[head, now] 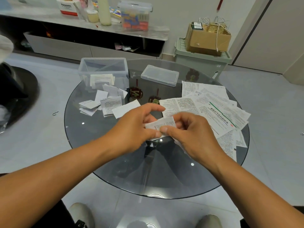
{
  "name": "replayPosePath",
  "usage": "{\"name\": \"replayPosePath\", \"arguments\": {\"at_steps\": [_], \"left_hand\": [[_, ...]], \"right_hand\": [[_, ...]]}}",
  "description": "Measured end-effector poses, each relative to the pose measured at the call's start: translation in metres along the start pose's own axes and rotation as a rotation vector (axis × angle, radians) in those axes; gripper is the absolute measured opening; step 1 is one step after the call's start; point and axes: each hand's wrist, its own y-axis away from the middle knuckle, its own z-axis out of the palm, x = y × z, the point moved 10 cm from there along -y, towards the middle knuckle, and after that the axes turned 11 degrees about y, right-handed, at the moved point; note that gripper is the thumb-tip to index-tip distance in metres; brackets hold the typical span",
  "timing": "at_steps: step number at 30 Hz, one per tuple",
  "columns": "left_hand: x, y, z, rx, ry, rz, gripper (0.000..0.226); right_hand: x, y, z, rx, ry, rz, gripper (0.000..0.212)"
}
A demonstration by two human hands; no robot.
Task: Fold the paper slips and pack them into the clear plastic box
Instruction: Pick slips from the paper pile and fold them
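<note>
My left hand (136, 127) and my right hand (192, 134) pinch one small folded printed paper slip (162, 125) between them, just above the middle of the round glass table (125, 170). The clear plastic box (102, 72) stands open at the table's far left with a few folded slips inside. Several folded slips (107, 102) lie scattered in front of the box. A pile of unfolded printed sheets (217, 109) spreads over the right side of the table. The box's clear lid (159, 75) lies at the far middle.
Red ornaments (136, 93) show through the glass under the table. A green bin with a cardboard box (207, 38) stands on the floor behind the table. A low cabinet (92, 46) runs along the back wall. A dark round object (14, 89) sits at the left.
</note>
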Motion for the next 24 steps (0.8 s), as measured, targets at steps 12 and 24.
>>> {"name": "replayPosePath", "arguments": {"at_steps": [12, 24], "left_hand": [[-0.018, -0.019, -0.088, 0.24, -0.734, -0.088, 0.05], [-0.009, -0.017, -0.072, 0.271, -0.682, -0.068, 0.045]], "right_hand": [[0.01, -0.013, 0.006, -0.087, 0.247, 0.032, 0.008], [0.005, -0.013, 0.009, -0.09, 0.277, -0.02, 0.008]]}}
